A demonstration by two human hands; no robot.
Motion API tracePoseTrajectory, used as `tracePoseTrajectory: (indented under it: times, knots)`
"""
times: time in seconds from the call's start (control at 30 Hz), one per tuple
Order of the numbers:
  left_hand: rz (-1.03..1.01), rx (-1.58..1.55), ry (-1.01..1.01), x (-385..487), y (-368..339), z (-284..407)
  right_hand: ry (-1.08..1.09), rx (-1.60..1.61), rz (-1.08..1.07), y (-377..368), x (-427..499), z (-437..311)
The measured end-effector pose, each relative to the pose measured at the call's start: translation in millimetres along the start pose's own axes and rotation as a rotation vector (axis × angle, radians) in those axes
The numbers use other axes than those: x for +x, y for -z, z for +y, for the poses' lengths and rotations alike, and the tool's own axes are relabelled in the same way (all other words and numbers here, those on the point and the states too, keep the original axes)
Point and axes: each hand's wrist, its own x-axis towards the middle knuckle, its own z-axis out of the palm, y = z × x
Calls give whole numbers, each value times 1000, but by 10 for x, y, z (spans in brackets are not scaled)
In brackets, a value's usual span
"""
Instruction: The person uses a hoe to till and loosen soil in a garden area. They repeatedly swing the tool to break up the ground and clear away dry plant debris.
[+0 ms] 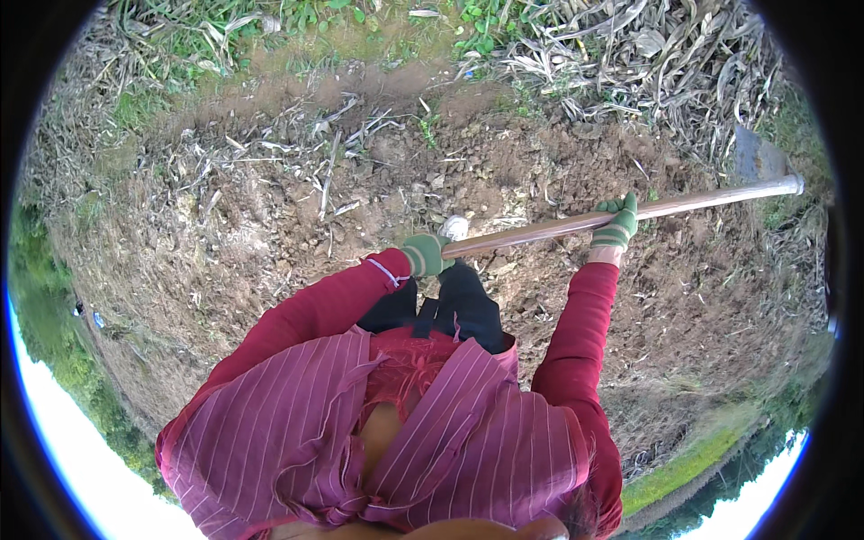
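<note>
A hoe with a wooden handle (540,233) slants across the view, its metal blade (759,156) raised at the far right. My left hand (426,254), in a green knit glove with pale bands, grips the butt end of the handle in front of my thighs. Farther along the handle, toward the blade, my right hand (616,219) holds it in a matching green glove, the thumb lying along the wood. Below the handle end, a pale shoe (454,228) shows on the soil. The far side of each hand's grip is partly hidden.
Loose brown soil (270,223) with clods and dry stalks (329,175) surrounds me. Dry corn leaves (661,61) are heaped at the upper right, beside green weeds (482,27) at the top. A small plant (428,130) stands in the soil ahead.
</note>
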Motion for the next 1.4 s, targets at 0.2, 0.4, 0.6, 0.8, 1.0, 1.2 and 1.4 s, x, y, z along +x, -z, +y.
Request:
tracePoseTrajectory:
  times: [0.2,0.4,0.6,0.8,1.0,1.2,1.4]
  knots:
    - [-83,-319,9,-75,53,-115,-122,-121,54,-301,457,725]
    - [-283,-405,326,-850,426,-257,-505,-176,141,-61,102,2441]
    - [-252,154,438,-1886,292,-1431,-626,-105,183,-68,-1416,2778]
    - [-275,268,412,-2228,294,-1971,-738,-44,302,140,-1998,2763]
    - [-87,330,147,-1238,263,-1287,-454,120,319,109,-1431,1477]
    - [-34,176,-72,-515,174,-256,-116,166,228,397,-744,267]
    - [-182,156,-37,-617,175,-301,-241,144,275,591,-386,882]
